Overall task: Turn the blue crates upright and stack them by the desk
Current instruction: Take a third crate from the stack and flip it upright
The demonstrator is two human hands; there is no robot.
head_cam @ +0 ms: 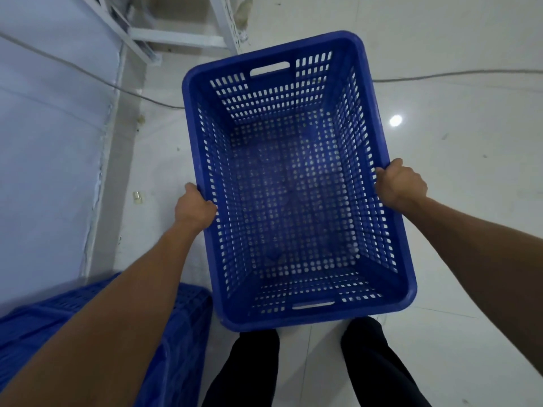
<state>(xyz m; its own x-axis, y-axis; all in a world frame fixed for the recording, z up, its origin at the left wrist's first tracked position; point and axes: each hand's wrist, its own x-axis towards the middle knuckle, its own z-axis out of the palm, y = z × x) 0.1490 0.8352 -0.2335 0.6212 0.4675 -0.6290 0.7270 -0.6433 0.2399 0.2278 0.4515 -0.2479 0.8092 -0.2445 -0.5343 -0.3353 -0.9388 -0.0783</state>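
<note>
A blue perforated crate (293, 183) is held upright above the white floor, its open side facing up at me. My left hand (194, 208) grips its left long rim, fingers curled over the edge. My right hand (401, 183) grips the right long rim in the same way. The crate is empty, with handle slots at its far and near ends. A second blue crate (182, 324) lies at the lower left, bottom side up, partly hidden by my left forearm.
A pale wall or panel (50, 142) runs along the left. White metal frame legs (176, 39) stand at the top. A cable (458, 74) crosses the floor behind the crate. My legs in black trousers (367, 362) are below the crate. A small object (137, 197) lies by the wall.
</note>
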